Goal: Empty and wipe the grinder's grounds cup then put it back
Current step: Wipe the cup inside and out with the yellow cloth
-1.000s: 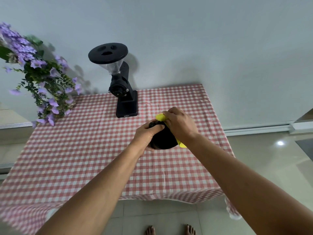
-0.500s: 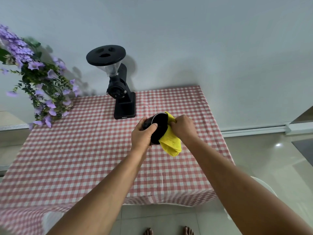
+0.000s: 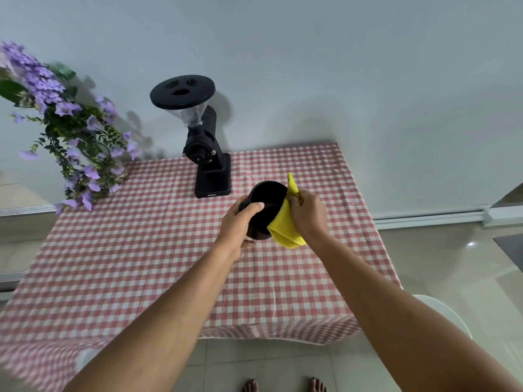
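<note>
Two hands work over the checked desk [image 3: 141,250]. The left hand [image 3: 239,224] grips the black cup [image 3: 267,198], fingers curled round its wall and thumb lying across the side. The right hand [image 3: 307,213] pinches a yellow cloth [image 3: 285,232], fingers pressed together, against the cup's right rim. The cup is held tilted, mouth facing far, near-right of the grinder [image 3: 208,165] and apart from it. Purple flowers [image 3: 65,128] stand far left.

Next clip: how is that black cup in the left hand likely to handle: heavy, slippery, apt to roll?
Probably light: the left hand alone holds the cup tilted. Its round wall suggests it would roll if laid on its side. The smooth dark surface looks possibly slippery, though the grip seems steady.
</note>
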Available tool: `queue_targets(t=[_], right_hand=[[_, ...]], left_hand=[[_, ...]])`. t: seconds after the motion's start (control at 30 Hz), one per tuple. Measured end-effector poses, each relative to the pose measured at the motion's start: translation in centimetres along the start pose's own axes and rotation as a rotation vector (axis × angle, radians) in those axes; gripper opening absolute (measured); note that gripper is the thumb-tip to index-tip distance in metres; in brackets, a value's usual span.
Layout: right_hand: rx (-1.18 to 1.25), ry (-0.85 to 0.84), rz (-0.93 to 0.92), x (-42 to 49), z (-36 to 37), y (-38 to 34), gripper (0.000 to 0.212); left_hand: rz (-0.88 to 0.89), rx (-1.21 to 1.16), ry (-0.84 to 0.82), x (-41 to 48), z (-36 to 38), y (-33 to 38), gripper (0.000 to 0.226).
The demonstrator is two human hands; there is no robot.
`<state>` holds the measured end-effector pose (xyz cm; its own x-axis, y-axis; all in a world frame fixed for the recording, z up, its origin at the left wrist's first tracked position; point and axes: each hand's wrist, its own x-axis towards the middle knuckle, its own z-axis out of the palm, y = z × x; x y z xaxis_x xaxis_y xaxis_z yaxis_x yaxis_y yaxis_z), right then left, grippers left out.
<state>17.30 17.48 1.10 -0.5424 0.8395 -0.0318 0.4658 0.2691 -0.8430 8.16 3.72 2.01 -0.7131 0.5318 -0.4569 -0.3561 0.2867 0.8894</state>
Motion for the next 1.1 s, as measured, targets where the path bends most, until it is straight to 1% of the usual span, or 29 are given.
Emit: queue_targets(t=[0.07,0.17,0.2,0.3,0.37,0.4,0.47,0.57,0.67,0.7,0.77,0.83,0.97,1.03,1.1], right_hand=[[-0.034,0.014,-0.05,0.0,-0.2,0.0,0.03],[-0.034,-0.009,-0.052,0.2,-0.6,-0.2,0.032],[-0.017,-0.046,-0.027,0.4,-0.7,-0.3,0.031],[0.018,-0.228,0.074,0.9,-0.7,-0.2,0.021],[-0.009,-0.28,0.094,0.8,-0.7,0.2,0.016],[-0.028,-0.27,0.08,0.7,-0.6,0.4,0.017],[-0.076,-0.208,0.054,0.5,-0.6,0.9,0.026],[-0.102,-0.127,0.099,0.2,-0.7,1.9,0.033],[-0.039,-0.107,0.175,0.1,-0.7,3.1,0.035],[0.002,-0.106,0.199,0.1,-0.7,3.5,0.037],[0.073,-0.103,0.253,0.0,-0.6,4.3,0.039],[0.114,-0.1,0.303,0.0,-0.5,5.2,0.034],[0.136,-0.115,0.358,-0.4,-0.7,6.4,0.013],[0.147,-0.132,0.371,-0.6,-0.9,6.8,0.014],[0.197,-0.142,0.394,-0.7,-1.4,6.9,0.02]], left_hand=[[-0.049,-0.01,-0.038,0.1,-0.5,0.1,0.036],[-0.082,-0.087,-0.017,0.2,-0.6,-0.3,0.03],[-0.08,-0.111,-0.005,0.3,-0.5,-0.5,0.031],[-0.084,-0.148,0.011,0.6,-0.4,-1.4,0.04],[-0.126,-0.174,0.005,0.7,-0.4,-2.0,0.04],[-0.15,-0.185,-0.003,0.8,-0.4,-2.3,0.039],[-0.195,-0.196,-0.003,1.0,-0.1,-2.8,0.04],[-0.221,-0.158,-0.013,1.3,0.7,-3.5,0.031],[-0.227,-0.174,0.018,1.9,1.1,-4.2,0.049],[-0.229,-0.177,0.03,2.0,1.2,-4.4,0.051],[-0.236,-0.162,0.043,2.3,1.3,-4.7,0.048],[-0.231,-0.114,0.044,2.6,1.3,-5.0,0.043],[-0.215,0.0,0.027,2.9,1.1,-5.4,0.041],[-0.216,0.032,0.026,2.9,1.1,-5.5,0.042],[-0.213,0.041,0.034,3.1,1.1,-5.6,0.041]])
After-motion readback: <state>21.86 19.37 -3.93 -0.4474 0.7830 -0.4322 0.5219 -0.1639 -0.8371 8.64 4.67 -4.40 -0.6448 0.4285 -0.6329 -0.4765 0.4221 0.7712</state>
